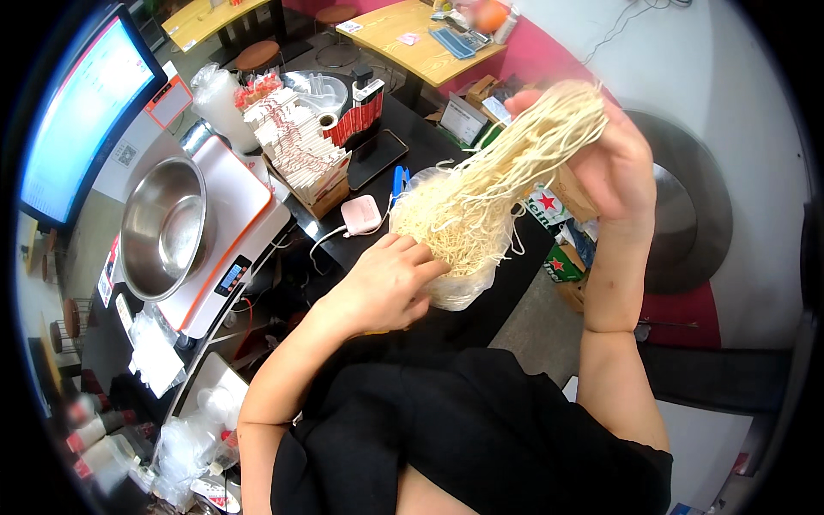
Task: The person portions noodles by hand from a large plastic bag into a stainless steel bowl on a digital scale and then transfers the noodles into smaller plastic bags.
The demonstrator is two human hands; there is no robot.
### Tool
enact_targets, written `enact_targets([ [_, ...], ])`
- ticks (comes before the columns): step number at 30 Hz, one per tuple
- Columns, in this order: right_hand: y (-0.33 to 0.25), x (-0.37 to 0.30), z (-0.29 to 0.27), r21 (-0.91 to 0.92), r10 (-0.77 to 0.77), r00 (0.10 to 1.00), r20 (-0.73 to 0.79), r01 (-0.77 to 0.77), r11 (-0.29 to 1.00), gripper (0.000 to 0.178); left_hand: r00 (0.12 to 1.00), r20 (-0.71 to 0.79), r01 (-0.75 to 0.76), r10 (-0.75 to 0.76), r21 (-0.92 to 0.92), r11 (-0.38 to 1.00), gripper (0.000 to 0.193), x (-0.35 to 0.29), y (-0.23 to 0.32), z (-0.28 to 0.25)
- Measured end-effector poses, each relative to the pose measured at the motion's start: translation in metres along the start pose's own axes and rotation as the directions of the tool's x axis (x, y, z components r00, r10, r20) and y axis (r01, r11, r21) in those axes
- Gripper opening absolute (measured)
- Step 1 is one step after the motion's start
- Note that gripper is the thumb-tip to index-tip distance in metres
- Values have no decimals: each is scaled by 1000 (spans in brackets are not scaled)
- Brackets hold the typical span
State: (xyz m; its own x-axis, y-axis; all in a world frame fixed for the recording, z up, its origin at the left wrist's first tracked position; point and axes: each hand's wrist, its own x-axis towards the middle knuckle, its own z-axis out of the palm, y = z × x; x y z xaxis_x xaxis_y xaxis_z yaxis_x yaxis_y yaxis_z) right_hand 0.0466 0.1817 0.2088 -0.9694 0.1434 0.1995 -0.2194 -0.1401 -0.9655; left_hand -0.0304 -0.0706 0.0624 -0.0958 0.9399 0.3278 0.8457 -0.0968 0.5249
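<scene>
My right hand (614, 159) is raised on the right, closed around a bundle of thin pale-yellow noodles (549, 129). The strands trail down from it to the left and still touch the heap of noodles (459, 227) below. That heap fills a clear plastic bag (463, 292) on the black table. My left hand (388, 287) is at the bag's near left rim, its fingers curled against the bag and the edge of the noodles. The fingertips are partly hidden.
Left of the bag lie a pink charger (361, 215) with a white cable and a box of paper-wrapped packets (296, 150). A steel bowl (167, 227) sits on a white scale (245, 232), beside a lit monitor (86, 112). Cartons (562, 266) stand beyond the table's right edge.
</scene>
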Motion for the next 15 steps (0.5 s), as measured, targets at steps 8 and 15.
enact_targets([
  [8,-44,15,-10,490,14,997,81,-52,870,41,906,-361,90,-222,-348,933,66,35,-17,-41],
  [15,-51,26,42,638,35,997,74,-75,766,34,910,-390,-106,-139,-545,832,108,93,-21,-45],
])
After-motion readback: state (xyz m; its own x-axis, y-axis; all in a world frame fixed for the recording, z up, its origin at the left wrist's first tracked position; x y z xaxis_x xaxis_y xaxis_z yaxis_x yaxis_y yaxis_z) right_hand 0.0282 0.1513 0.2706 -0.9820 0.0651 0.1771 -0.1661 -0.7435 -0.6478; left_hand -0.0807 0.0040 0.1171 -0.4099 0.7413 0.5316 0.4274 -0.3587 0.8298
